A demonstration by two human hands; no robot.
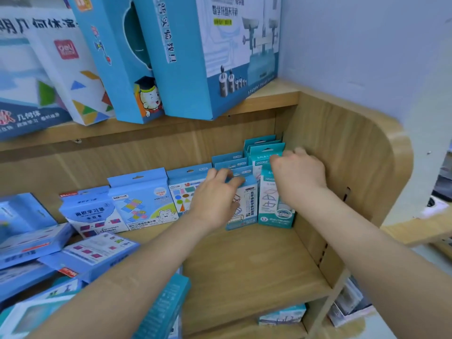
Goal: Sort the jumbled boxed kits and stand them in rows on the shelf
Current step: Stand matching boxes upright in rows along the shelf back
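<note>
Item 1, left hand [215,192]: reaching in over the wooden shelf [256,265], fingers curling over the top tab of the front blue boxed kit [244,206] and gripping it; that kit is standing upright at the head of a short row of like blue boxes.

Item 2, right hand [298,177]: fingers bending over the top edge of the teal boxed kit [274,209] and holding it; that kit is standing upright in the far right corner, just beside the shelf's side panel [342,155], with more teal boxes lining up behind it.

Item 3, standing row: a shapes kit [182,194], a bear-printed kit [144,201] and a pink-square kit [90,214] are standing side by side to the left of the blue row.

Item 4, jumbled kits [97,253]: lying flat and overlapping at the shelf's left end.

Item 5, upper shelf: a large balance-scale box [220,57] and a tangram box [80,89] are leaning there
</note>
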